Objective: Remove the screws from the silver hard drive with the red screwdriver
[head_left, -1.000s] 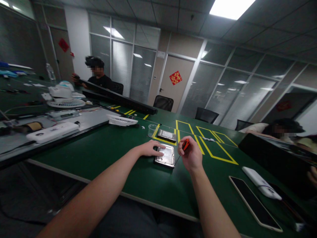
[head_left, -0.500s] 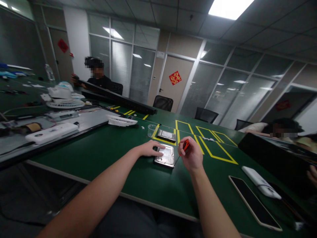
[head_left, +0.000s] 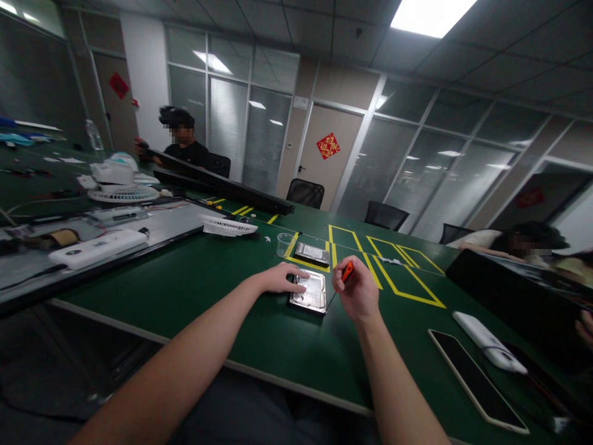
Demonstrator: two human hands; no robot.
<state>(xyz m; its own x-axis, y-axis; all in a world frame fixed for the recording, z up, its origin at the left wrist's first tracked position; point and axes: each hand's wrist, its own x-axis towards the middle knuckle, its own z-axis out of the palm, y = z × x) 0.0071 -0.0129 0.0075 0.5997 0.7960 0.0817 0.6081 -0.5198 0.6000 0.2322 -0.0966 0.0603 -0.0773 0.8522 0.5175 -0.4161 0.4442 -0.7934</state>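
A silver hard drive (head_left: pixel 314 295) lies on the green table in front of me. My left hand (head_left: pixel 280 278) reaches over its left side, thumb and forefinger spread and resting on the metal cover; the other fingers are partly hidden. My right hand (head_left: pixel 359 289) is closed around a screwdriver (head_left: pixel 348 270) with a red-orange and black handle. Its thin shaft slants down to the drive's lower right corner; whether the tip sits in a screw is too small to tell. Just behind lies a second hard drive (head_left: pixel 312 253), inside a yellow tape outline.
A clear plastic cup (head_left: pixel 284 245) and a white fan grille (head_left: pixel 230 227) stand to the left. Farther left lies a large panel carrying a white power strip (head_left: pixel 98 249). A phone (head_left: pixel 477 380) and white device (head_left: pixel 488 342) are at right. Other people sit across and at right.
The screwdriver handle has turned slightly in my right hand. Both hands and the hard drive stay practically where they were.
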